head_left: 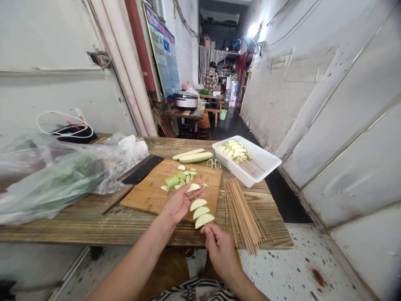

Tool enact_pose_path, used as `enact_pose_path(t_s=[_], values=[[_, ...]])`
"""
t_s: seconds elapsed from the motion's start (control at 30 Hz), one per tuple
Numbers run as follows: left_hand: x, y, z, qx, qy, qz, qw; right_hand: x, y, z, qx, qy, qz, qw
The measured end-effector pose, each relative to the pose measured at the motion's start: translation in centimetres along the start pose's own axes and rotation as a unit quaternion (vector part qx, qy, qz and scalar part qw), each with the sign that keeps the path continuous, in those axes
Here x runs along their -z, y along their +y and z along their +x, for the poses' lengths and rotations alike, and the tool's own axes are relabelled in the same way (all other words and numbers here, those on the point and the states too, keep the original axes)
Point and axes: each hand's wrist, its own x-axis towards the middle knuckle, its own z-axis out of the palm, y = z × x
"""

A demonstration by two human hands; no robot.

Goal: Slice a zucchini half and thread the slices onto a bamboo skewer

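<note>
My right hand (221, 253) is shut on the lower end of a thin bamboo skewer (205, 225) threaded with several pale green zucchini slices (201, 212). My left hand (179, 205) pinches the top slice (193, 187) near the skewer's tip. Below them lies a bamboo cutting board (150, 192), holding chopped zucchini pieces (178, 177). Two long zucchini pieces (196, 157) rest at the board's far edge. A loose pile of bamboo skewers (242, 215) lies right of my right hand.
A cleaver (140, 169) lies left of the board on the wooden table (94, 221), beside a plastic bag of greens (62, 179). Scissors (214, 163) sit next to a white tray (269, 161) of finished skewers. A masked person (210, 79) sits far back.
</note>
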Motion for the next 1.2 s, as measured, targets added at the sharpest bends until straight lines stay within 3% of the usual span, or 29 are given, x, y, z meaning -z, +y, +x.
enact_pose_path(t_s=[0.13,0.8,1.0,1.2], values=[[-0.2,-0.1,-0.4,-0.030,-0.004,0.012,0.999,-0.1,-0.1,-0.1,0.001,0.003,0.008,1.000],[-0.6,-1.0,-1.1,-0.017,-0.008,0.014,1.000,-0.3,-0.2,-0.2,0.003,0.017,-0.028,0.999],[-0.8,-1.4,-1.6,0.031,-0.040,0.056,0.997,-0.2,-0.2,0.0,0.015,0.030,-0.041,0.999],[-0.8,-2.0,-1.6,-0.012,-0.036,0.071,0.997,0.1,0.1,0.5,0.016,0.032,-0.034,0.999]])
